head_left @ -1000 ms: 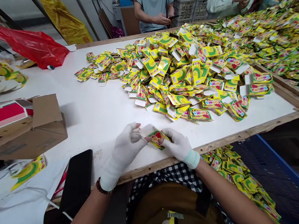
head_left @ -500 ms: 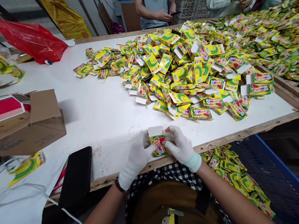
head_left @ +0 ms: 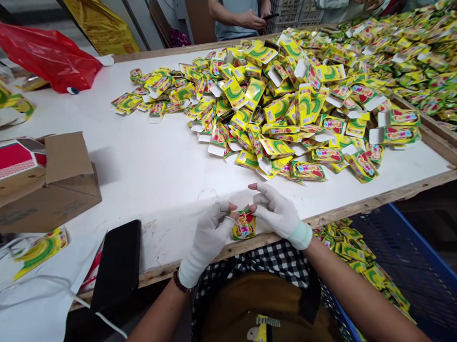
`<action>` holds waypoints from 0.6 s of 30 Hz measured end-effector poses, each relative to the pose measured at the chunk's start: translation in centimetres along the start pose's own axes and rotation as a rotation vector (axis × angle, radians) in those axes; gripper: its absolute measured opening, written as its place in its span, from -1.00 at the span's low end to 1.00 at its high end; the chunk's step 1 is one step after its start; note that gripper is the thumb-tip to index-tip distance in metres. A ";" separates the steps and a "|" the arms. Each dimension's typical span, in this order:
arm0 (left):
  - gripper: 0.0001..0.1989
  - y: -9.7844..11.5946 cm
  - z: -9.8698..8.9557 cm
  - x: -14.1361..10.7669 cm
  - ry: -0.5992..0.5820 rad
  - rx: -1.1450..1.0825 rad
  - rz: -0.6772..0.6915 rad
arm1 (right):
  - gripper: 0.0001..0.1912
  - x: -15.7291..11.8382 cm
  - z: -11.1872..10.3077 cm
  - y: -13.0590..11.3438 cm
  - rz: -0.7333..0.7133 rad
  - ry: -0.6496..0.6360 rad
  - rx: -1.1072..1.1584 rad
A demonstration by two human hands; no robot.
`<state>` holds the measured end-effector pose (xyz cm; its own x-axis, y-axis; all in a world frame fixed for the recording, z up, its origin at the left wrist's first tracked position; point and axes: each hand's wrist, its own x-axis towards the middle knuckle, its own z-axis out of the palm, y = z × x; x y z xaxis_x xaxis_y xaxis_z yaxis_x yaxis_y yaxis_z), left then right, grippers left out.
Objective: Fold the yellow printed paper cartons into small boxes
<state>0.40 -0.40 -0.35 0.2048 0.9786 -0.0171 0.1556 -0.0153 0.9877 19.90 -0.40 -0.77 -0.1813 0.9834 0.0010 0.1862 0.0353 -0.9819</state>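
A small yellow-green box with red and pink print (head_left: 243, 225) stands at the table's front edge between my hands, its white flap no longer showing. My left hand (head_left: 212, 233), in a white glove with bare fingertips, pinches the box at its upper left. On the other side my right hand (head_left: 276, 213), gloved the same way, touches the top right corner with its thumb, its index finger raised and apart from the box. Beyond them lies a big heap of similar small boxes (head_left: 282, 106), several with white flaps open.
Left of me are a black phone (head_left: 117, 264), an open cardboard box (head_left: 44, 197) and a red plastic bag (head_left: 47, 58). A blue crate (head_left: 423, 262) holding packets stands below the table at right. Two people (head_left: 238, 10) work or sit across the table.
The white flap at the top of the small box has gone from view, folded down. My right hand has opened a little and its index finger has lifted away.
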 end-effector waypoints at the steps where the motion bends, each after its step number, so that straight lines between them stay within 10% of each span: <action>1: -0.80 0.1 0.1 0.0 0.032 -0.051 -0.024 | -0.63 0.1 0.0 -0.1 -0.022 -0.011 -0.014; 12: -0.79 2.1 0.4 -1.8 0.004 0.000 -0.025 | -0.75 -0.7 -0.4 -2.0 -0.305 -0.134 -0.291; 18: -0.84 0.1 0.0 -2.2 0.078 0.230 0.229 | -0.70 -1.2 -0.5 -1.3 -0.410 -0.153 -0.381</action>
<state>-0.01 -2.59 -0.18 0.1863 0.9571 0.2220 0.3297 -0.2737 0.9035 20.34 -1.50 0.57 -0.4443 0.8399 0.3117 0.4008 0.4976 -0.7693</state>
